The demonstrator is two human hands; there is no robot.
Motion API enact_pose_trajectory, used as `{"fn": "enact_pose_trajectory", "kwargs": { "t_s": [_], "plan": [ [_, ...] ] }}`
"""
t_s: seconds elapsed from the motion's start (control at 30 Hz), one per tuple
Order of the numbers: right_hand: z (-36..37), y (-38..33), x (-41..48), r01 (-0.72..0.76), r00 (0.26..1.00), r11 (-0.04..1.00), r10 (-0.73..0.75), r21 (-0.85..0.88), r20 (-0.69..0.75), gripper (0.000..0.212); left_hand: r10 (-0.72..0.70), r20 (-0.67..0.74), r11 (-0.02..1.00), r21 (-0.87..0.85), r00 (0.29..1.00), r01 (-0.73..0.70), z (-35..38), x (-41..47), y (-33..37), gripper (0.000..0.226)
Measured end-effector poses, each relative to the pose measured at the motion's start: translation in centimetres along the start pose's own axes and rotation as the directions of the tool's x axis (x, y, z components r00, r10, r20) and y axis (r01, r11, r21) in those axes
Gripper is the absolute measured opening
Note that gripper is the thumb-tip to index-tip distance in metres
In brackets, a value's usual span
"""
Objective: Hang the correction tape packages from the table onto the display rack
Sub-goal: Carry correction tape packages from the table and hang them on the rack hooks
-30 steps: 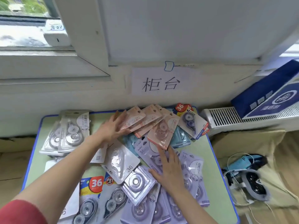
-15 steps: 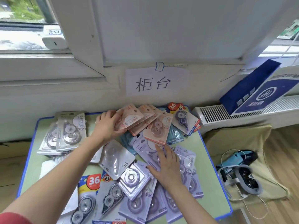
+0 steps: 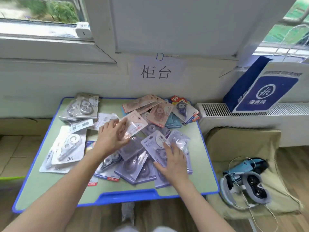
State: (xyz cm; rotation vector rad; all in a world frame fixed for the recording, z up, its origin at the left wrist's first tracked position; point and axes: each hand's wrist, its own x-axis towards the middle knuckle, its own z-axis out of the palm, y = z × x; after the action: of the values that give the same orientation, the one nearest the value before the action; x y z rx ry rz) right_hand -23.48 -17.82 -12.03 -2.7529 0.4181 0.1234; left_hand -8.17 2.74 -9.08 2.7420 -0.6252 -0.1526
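Several correction tape packages lie in a loose heap on a green table (image 3: 197, 168) with a blue rim. My left hand (image 3: 112, 136) holds a pink package (image 3: 135, 124) at its lower edge, thumb on top, lifted slightly over the heap. My right hand (image 3: 173, 159) lies flat with spread fingers on a pale purple package (image 3: 153, 143) marked 36 and on the purple ones under it. More pink packages (image 3: 147, 104) lie at the back, grey ones (image 3: 83, 106) at the back left, white ones (image 3: 68, 146) at the left. No display rack is in view.
A white wall with a paper sign (image 3: 155, 71) and a window sill stand behind the table. At the right are a white radiator (image 3: 250, 111), a blue and white paper bag (image 3: 264, 86), and a beige cushion (image 3: 242, 148) with a headset and cables (image 3: 247, 180).
My left hand has drawn one pink package out of the back fan toward me and to the centre. My right hand slid slightly nearer over the purple packages. The view tilted downward.
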Motion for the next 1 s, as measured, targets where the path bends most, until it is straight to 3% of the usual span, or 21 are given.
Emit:
{"fn": "enact_pose_trajectory", "kwargs": {
  "t_s": [0.23, 0.5, 0.73, 0.83, 1.0],
  "plan": [
    [-1.0, 2.6, -7.8, 0.020, 0.990, 1.000, -0.018, 0.012, -0.139, 0.072, -0.073, -0.076, 0.997, -0.042, 0.994, 0.070, 1.9, -10.2, 3.7, 0.080],
    [-0.4, 6.2, -19.6, -0.176, 0.965, 0.983, 0.185, 0.059, -0.188, 0.067, 0.050, 0.002, 0.997, -0.052, 0.999, -0.050, 4.7, -18.4, 9.3, 0.081],
    [1.3, 7.8, -33.2, -0.427, 0.846, 0.891, 0.454, 0.153, -0.279, 0.067, 0.212, 0.036, 0.977, -0.033, 0.977, -0.211, 6.5, -26.7, 12.8, 0.078],
    [2.6, 8.2, -40.0, -0.538, 0.788, 0.827, 0.562, 0.163, -0.251, 0.068, 0.364, 0.112, 0.929, 0.035, 0.925, -0.369, 7.0, -30.6, 13.9, 0.077],
    [3.5, 9.6, -50.8, -0.668, 0.663, 0.716, 0.696, 0.201, -0.276, 0.066, 0.527, 0.170, 0.844, 0.008, 0.833, -0.536, 8.5, -36.5, 18.3, 0.074]
  ]
}}
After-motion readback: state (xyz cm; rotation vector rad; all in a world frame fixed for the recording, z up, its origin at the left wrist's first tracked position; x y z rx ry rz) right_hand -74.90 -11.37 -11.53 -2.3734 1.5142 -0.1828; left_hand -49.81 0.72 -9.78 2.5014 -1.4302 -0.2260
